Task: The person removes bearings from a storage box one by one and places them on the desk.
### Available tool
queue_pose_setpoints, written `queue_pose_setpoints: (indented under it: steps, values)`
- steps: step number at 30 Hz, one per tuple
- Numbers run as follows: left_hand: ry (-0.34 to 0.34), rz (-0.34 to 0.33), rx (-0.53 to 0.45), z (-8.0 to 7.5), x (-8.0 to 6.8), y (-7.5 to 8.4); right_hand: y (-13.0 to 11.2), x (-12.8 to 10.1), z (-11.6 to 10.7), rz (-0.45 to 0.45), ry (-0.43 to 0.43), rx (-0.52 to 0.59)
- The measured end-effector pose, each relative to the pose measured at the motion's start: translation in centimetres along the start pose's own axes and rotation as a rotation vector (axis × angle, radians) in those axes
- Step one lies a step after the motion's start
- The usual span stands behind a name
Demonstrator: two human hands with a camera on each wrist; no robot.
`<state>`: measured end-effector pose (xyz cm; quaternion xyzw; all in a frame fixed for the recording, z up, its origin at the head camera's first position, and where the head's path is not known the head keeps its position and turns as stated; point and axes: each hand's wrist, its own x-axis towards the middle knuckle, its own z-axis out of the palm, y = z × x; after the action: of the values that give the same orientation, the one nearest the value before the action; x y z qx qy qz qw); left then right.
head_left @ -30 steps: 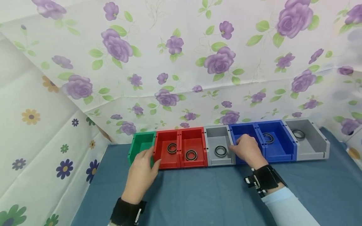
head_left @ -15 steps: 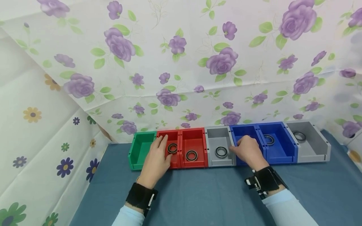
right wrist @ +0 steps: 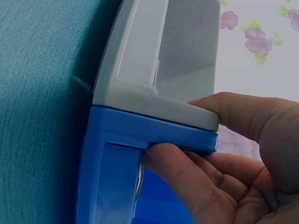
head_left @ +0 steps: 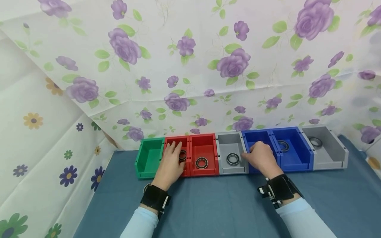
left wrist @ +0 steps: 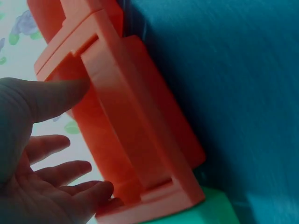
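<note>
The left hand [head_left: 170, 162] reaches with relaxed, spread fingers into the left red plastic bin [head_left: 177, 155], over a black-and-silver metal bearing ring [head_left: 182, 155], holding nothing. The right hand [head_left: 262, 159] is in the left blue plastic bin [head_left: 258, 138]; its curled fingers seem to pinch a ring, mostly hidden.

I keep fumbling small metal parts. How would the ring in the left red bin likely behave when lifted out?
The ring lies flat under the left hand in the red bin. It looks like metal, so probably rigid and fairly heavy for its size. Its smooth rim may slip, and set on edge it would likely roll.
</note>
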<state>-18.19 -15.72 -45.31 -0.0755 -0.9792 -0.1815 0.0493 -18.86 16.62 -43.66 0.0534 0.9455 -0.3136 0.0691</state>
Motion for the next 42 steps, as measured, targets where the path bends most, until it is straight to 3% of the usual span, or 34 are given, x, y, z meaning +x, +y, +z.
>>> queue_pose_setpoints:
  steps: [14, 21, 31, 42]
  values:
    - [-0.055, -0.017, 0.019, 2.0, 1.7, -0.1, 0.1, 0.1, 0.0, -0.004, 0.0, -0.007]
    - [-0.112, -0.044, 0.039, 2.4, 2.3, -0.1, -0.1, 0.2, -0.1, 0.007, 0.002, -0.005]
    - [-0.175, -0.032, 0.078, 3.0, 2.8, -0.3, -0.1, 0.1, -0.1, 0.029, -0.02, 0.009]
    - [-0.191, -0.087, 0.012, 2.8, 2.7, 0.0, 0.0, 0.2, 0.0, 0.019, -0.007, 0.006]
